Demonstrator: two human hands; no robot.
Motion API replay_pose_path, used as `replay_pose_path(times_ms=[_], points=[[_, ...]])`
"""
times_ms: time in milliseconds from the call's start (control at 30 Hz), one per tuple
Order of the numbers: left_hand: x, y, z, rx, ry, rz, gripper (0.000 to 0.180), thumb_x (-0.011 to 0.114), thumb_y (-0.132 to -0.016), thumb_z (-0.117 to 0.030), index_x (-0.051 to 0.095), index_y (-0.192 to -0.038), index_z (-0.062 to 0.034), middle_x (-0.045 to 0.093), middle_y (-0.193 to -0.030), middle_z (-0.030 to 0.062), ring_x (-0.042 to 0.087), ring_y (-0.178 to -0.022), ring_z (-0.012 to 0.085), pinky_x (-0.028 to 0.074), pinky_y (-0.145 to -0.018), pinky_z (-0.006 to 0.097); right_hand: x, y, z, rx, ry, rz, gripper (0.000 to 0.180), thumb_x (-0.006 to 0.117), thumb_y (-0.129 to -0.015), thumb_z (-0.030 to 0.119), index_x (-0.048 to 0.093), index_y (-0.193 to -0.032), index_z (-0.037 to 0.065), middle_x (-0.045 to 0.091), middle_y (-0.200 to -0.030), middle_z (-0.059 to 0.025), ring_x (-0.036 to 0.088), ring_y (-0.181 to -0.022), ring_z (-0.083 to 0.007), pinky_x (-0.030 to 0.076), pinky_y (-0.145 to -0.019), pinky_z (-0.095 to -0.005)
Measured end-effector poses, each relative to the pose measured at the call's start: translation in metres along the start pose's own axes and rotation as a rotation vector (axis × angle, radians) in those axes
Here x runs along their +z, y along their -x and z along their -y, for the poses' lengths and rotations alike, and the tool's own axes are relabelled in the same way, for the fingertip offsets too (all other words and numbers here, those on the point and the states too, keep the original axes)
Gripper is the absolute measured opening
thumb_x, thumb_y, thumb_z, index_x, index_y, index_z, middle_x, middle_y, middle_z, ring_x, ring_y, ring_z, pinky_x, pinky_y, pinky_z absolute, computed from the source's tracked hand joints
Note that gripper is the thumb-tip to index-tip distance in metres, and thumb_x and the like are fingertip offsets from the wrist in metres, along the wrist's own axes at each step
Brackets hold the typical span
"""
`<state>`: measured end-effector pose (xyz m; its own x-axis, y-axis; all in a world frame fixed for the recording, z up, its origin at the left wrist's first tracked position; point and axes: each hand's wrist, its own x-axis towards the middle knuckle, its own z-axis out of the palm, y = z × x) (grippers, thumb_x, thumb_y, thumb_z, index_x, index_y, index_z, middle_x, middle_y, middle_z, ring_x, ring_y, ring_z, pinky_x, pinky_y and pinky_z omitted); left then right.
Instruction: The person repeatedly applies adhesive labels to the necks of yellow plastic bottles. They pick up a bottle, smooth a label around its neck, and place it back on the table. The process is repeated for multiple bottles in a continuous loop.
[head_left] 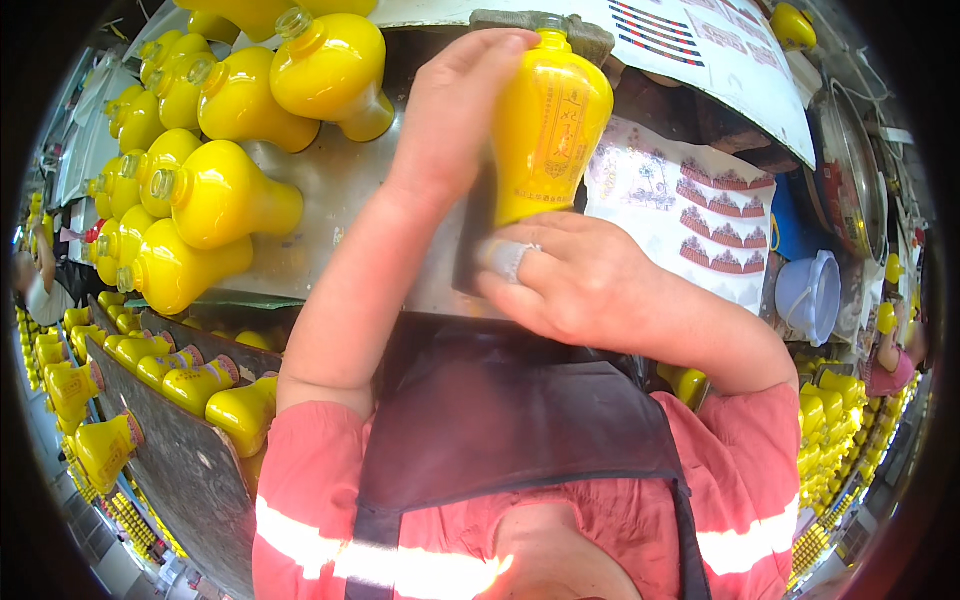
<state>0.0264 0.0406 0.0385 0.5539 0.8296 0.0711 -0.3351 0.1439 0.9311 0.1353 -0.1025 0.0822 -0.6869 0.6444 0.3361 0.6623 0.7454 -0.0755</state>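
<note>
A glossy yellow glass bottle (553,125) with dark decoration on its side lies in front of me, clear neck pointing away. My left hand (455,105) grips its left side near the shoulder, thumb and fingers reaching toward the neck. My right hand (575,275) is closed against the near, narrower end of the bottle, with a whitish wrap (507,260) round one finger. The fingertips under the bottle are hidden. Beneath the neck end is a grey folded cloth or pad (592,40).
Several plain yellow bottles (235,195) lie on the metal worktop (345,195) at left. Printed decal sheets (722,215) lie at right, beside a small pale bucket (808,297). A dark board (185,450) borders more bottles at lower left. Other people work at both far sides.
</note>
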Motion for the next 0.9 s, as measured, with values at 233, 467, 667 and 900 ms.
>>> replay_pose_path(times_ms=[233,467,667,900], points=[[0.007,-0.004,0.025,0.139,-0.496,-0.059,0.043,0.073,-0.095,-0.023,0.059,-0.131,-0.0035,0.067,-0.115,0.0081,0.065,-0.101,0.0134,0.056,-0.087,0.028,0.015,0.031,-0.013,0.119,-0.031,-0.358,0.032,0.076,-0.072,0.015,0.071,-0.103,0.013,0.054,-0.078,-0.0033,0.06,-0.068,-0.0211,0.051,-0.06,-0.036],[0.005,-0.001,0.034,0.087,-0.01,-0.014,0.04,0.049,-0.11,-0.034,0.056,-0.132,-0.0017,0.067,-0.114,0.0093,0.066,-0.101,0.015,0.055,-0.089,0.029,-0.011,0.021,-0.039,0.478,0.349,-0.613,0.042,0.074,-0.071,0.001,0.074,-0.11,0.015,0.072,-0.098,-0.0038,0.067,-0.074,-0.0207,0.054,-0.062,-0.0343],[0.004,0.0,0.034,0.096,-0.017,-0.042,0.043,0.047,-0.11,-0.037,0.051,-0.136,-0.0028,0.066,-0.119,0.0107,0.065,-0.106,0.016,0.054,-0.092,0.031,0.03,0.051,-0.012,0.174,-0.143,-0.455,0.026,0.077,-0.077,-0.003,0.073,-0.101,0.005,0.074,-0.097,-0.0129,0.072,-0.08,-0.0285,0.058,-0.069,-0.0329],[0.01,0.007,0.029,-0.02,0.056,-0.026,0.043,0.046,-0.11,-0.036,0.048,-0.139,-0.0042,0.064,-0.122,0.0106,0.065,-0.108,0.0168,0.054,-0.095,0.031,0.042,0.056,-0.017,0.673,0.073,-0.749,0.03,0.082,-0.077,-0.007,0.069,-0.102,0.006,0.072,-0.093,-0.01,0.07,-0.081,-0.0234,0.057,-0.072,-0.0329]])
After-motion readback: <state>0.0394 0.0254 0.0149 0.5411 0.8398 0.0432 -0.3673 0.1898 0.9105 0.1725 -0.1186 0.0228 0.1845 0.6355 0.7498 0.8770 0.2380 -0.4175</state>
